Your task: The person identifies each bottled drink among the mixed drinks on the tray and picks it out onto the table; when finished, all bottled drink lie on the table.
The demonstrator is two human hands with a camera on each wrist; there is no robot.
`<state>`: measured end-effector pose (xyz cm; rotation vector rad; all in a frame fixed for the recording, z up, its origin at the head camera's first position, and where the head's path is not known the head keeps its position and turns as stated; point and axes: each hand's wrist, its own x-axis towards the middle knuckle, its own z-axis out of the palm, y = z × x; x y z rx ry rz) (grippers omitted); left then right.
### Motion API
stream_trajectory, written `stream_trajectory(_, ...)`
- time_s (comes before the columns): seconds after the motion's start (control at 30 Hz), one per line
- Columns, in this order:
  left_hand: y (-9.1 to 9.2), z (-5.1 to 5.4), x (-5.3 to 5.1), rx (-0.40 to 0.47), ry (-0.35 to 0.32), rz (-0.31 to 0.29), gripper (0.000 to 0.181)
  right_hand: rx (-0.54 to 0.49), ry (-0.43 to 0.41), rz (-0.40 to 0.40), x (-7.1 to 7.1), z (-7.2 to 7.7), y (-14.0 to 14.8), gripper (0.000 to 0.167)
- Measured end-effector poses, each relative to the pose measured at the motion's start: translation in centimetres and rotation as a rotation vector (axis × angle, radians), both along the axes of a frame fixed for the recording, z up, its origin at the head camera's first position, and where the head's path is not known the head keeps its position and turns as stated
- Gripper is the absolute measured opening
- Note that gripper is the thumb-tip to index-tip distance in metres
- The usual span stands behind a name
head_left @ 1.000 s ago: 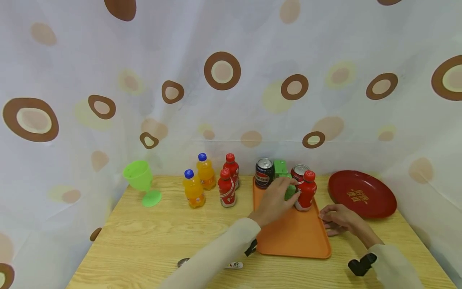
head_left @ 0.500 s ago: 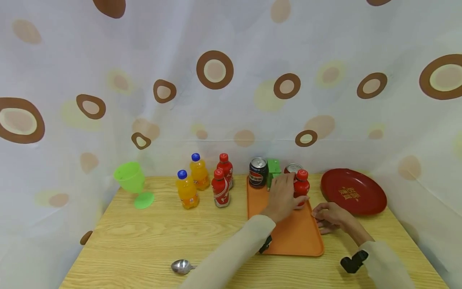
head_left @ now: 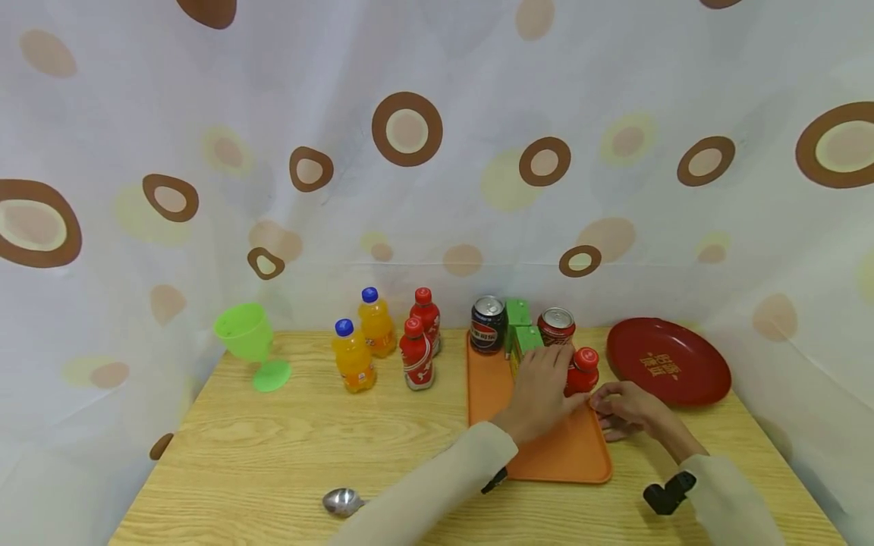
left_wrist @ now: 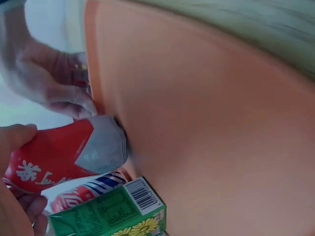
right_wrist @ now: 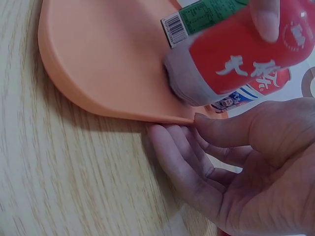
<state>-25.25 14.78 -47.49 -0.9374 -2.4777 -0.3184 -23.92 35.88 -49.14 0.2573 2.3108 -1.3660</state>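
My left hand [head_left: 542, 393] grips a red plastic bottle [left_wrist: 64, 152] over the orange tray [head_left: 556, 455]. In the head view, that hand hides much of the bottle; its red cap shows. Whether the bottle's base touches the tray, I cannot tell. At the tray's right rim, my right hand [right_wrist: 246, 167] pinches the edge, thumb on top and fingers below. Just behind the bottle stand a green drink carton [left_wrist: 110, 211] and a red soda can [head_left: 556, 326]. Another green carton [head_left: 517, 312] and a dark soda can [head_left: 488, 324] are at the tray's back.
Left of the tray stand two red bottles [head_left: 416, 356] and two orange juice bottles [head_left: 353, 360]. A green goblet [head_left: 246, 334] is at the far left. A dark red plate [head_left: 669, 362] lies at the back right, and a spoon [head_left: 344, 501] near the front.
My left hand has closed round the red bottle and brought it from beside the red can toward the front right. My right hand stays at the tray's rim. The head view has shifted slightly.
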Motion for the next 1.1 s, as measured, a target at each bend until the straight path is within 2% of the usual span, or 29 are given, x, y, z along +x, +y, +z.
stream_trajectory(0.1,-0.6,0.1,0.9,-0.025,-0.018,-0.037,0.07,-0.011,-0.003,0.01,-0.1,0.0,0.0,0.02)
stream_trajectory(0.17,-0.8,0.1,1.4,-0.002,-0.076,-0.062,0.069,-0.022,-0.007,0.009,-0.1,0.0,0.0,0.023)
stream_trajectory(0.27,-1.0,-0.1,1.9,0.108,-0.253,-0.112,0.067,-0.031,-0.01,0.014,0.0,0.1,0.0,0.035)
stream_trajectory(0.37,-1.0,-0.7,2.2,0.281,-0.46,-0.176,0.066,-0.02,-0.011,0.015,0.0,0.2,0.0,0.047)
stream_trajectory(0.43,-0.9,-1.2,2.2,0.383,-0.555,-0.215,0.065,-0.011,-0.015,0.012,-0.1,0.2,0.1,0.051)
stream_trajectory(0.53,-0.8,-1.7,2.3,0.472,-0.604,-0.242,0.065,-0.009,-0.02,0.007,-0.1,0.2,0.1,0.05)
stream_trajectory(0.63,-0.9,-1.7,2.6,0.525,-0.633,-0.237,0.065,-0.012,-0.017,0.019,-0.2,0.1,0.2,0.039)
stream_trajectory(0.77,-1.6,-0.8,3.1,0.599,-0.739,-0.217,0.069,-0.021,-0.018,0.022,-0.2,0.2,0.2,0.023)
stream_trajectory(0.87,-2.6,0.1,3.3,0.64,-0.809,-0.217,0.068,-0.023,-0.023,0.019,-0.2,0.2,0.2,0.022)
stream_trajectory(0.97,-4.2,1.4,3.4,0.657,-0.847,-0.232,0.066,-0.017,-0.025,0.019,-0.1,0.2,0.1,0.023)
stream_trajectory(1.1,-7.1,3.2,3.3,0.676,-0.851,-0.23,0.068,-0.015,-0.011,0.021,0.0,0.1,0.1,0.022)
